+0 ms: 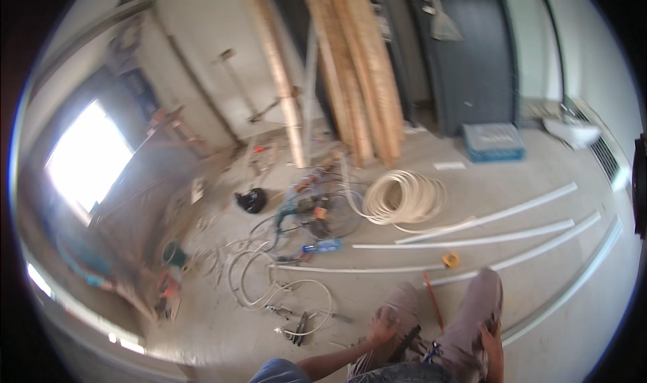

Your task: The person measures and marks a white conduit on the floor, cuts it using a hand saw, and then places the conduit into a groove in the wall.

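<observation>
My left hand (pixel 383 328) rests on one leg (pixel 402 303), my right hand (pixel 490 344) against the other; red stick (pixel 434 302) between; whether either grips, I cannot tell.

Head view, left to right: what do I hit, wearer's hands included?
Bright window → dark green bucket → black bag → left hand → yellow roll → right hand → white basin.
</observation>
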{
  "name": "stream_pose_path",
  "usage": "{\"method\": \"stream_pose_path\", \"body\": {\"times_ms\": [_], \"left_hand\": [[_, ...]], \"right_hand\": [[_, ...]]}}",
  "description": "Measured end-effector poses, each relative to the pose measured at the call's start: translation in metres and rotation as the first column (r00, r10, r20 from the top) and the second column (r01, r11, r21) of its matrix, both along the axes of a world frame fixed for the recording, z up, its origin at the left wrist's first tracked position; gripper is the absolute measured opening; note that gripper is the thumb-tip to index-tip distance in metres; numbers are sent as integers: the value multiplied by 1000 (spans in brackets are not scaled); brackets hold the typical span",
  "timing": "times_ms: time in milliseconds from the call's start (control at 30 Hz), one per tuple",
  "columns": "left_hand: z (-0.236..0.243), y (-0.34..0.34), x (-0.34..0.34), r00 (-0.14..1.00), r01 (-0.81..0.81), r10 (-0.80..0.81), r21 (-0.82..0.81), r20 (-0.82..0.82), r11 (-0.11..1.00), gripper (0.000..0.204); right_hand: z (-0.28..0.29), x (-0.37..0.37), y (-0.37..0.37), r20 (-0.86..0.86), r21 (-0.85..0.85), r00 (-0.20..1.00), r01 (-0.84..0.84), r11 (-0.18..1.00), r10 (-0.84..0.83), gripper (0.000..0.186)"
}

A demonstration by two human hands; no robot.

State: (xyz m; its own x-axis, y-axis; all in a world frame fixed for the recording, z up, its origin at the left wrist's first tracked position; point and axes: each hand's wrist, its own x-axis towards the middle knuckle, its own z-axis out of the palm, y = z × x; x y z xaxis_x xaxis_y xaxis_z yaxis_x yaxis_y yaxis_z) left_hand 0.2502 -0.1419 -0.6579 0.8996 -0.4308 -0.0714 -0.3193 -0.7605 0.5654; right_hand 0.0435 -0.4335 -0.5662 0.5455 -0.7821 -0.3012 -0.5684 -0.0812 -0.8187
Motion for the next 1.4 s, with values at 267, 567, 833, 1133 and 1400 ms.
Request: {"method": "stream_pose_path", "body": {"times_ms": [267,567,833,1133,1400], "left_hand": [[-33,4,-2,995,97,-95,-108,32,989,60],[-11,5,-2,990,139,-139,-29,-29,990,67],[-6,-8,-4,982,165,-170,-68,-80,984,72],[-11,-1,-7,985,166,-169,-74,-34,983,65],[1,6,-2,979,185,-191,-73,-72,980,67]], "right_hand": [[-199,-97,-106,-36,-335,736,628,702,-676,54],[-243,-119,-56,-420,28,768,544,839,-483,58],[-270,-121,-74,-31,252,430,877,409,-902,42],[-216,-115,-83,-153,13,695,712,702,-703,42],[-229,-90,-61,-354,-87,694,643,761,-627,55]]}}
